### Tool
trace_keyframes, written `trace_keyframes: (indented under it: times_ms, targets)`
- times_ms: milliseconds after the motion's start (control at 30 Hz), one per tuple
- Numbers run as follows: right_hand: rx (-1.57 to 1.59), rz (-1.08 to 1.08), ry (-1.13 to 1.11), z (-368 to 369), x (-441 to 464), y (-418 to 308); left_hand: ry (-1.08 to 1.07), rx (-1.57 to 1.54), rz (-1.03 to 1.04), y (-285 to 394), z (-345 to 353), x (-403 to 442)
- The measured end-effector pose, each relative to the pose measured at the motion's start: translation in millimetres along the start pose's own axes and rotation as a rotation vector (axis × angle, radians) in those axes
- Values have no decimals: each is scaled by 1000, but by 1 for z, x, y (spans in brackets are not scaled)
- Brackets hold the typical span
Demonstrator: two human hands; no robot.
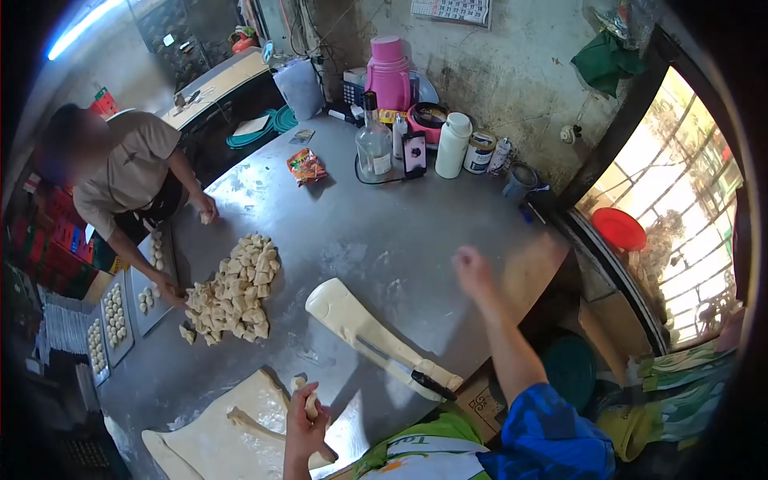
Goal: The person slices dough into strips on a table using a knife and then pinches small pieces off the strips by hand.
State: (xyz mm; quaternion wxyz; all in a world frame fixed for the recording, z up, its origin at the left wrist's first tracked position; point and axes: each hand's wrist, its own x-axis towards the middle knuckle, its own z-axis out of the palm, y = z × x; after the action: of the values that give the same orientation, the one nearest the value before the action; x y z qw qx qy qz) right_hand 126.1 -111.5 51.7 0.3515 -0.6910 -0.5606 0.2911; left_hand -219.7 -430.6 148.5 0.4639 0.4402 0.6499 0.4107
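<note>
Left hand [306, 424] has its fingers curled round a dough bit [311, 405], beside the sheet [204, 424]. Knife [433, 386] lies on the strip [340, 308], handle personward, probably for easy reach. Right hand [474, 270] is blurred over the table [436, 232], so can't tell its fingers. Dough pile [236, 296] sits within the co-worker's [132, 168] reach.

beyond the right hand [472, 270], there's a stained, pale wall [512, 88] with a calendar [452, 10] up top; right of that hand, bright light pours through a barred window [676, 180]. a grey table [360, 220] spreads ahead of the left hand [306, 416], a tube light [86, 28] glowing far beyond.
</note>
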Motion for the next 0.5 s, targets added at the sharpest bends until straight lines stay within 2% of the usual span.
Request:
trace_keyframes:
  times_ms: [67, 100, 167, 200, 267, 300, 433, 500]
  targets:
    - [156, -175, -399, 21, -86, -71, 28, -38, 126, -20, -9, 6]
    - [293, -383, -559, 52, -126, -84, 40, -56, 194, -23, -16, 5]
    - [235, -808, -728, 66, -206, -142, 101, -3, 304, 17, -18, -1]
    - [243, -846, -844, 65, -238, -178, 113, -14, 308, 28, -17, -2]
    - [359, -1041, -836, 88, -276, -191, 280, -244, 471, 38, -25, -9]
    - [353, -1055, -842, 93, -282, -195, 292, -250, 480, 25, -35, -11]
    - [26, -1037, -744, 122, -294, -201, 53, 257, 317, -76, -79, -1]
    - [59, -1138, -611, 129, -306, -190, 118, 135, 414, -60, -71, -18]
